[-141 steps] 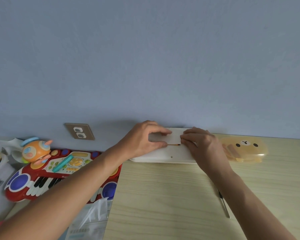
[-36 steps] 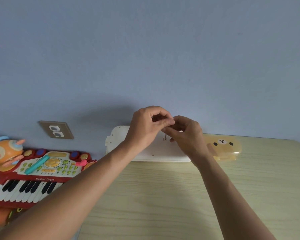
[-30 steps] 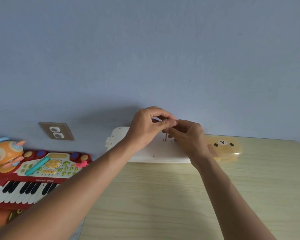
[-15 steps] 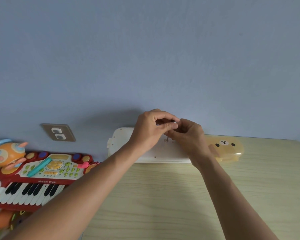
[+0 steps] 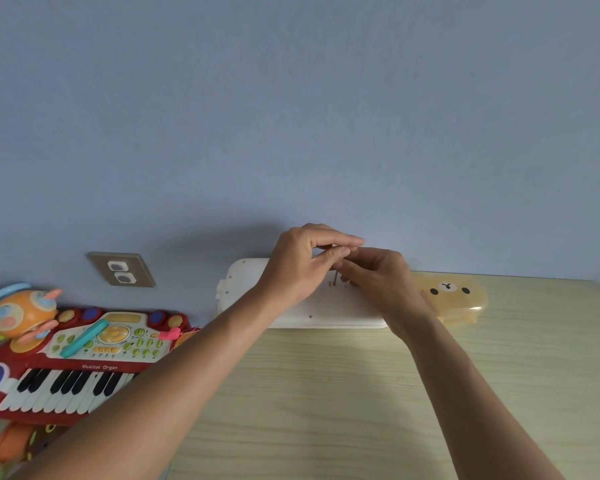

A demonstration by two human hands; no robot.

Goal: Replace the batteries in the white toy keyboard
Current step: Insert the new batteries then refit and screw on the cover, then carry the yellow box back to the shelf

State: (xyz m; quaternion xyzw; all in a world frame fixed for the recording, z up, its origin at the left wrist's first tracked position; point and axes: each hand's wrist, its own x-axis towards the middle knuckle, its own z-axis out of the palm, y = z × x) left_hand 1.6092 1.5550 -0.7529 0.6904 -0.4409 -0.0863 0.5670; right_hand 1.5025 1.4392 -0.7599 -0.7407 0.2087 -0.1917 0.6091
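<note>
Far left: red toy keyboard (image 5: 66,368) off the table edge, panel reads "Musical Organ"; orange round toy (image 5: 21,311) sits at its left end. Wall outlet (image 5: 122,270) above. White toy keyboard (image 5: 291,303) lies at the table's (image 5: 326,410) far edge against the wall. Left hand (image 5: 302,268) above it, thumb and fingers pinched on the top of a thin screwdriver (image 5: 335,277) standing upright on it. Right hand (image 5: 378,282) curled close around the shaft. Right of that: translucent yellow bear-face case (image 5: 454,299), contents unclear.
</note>
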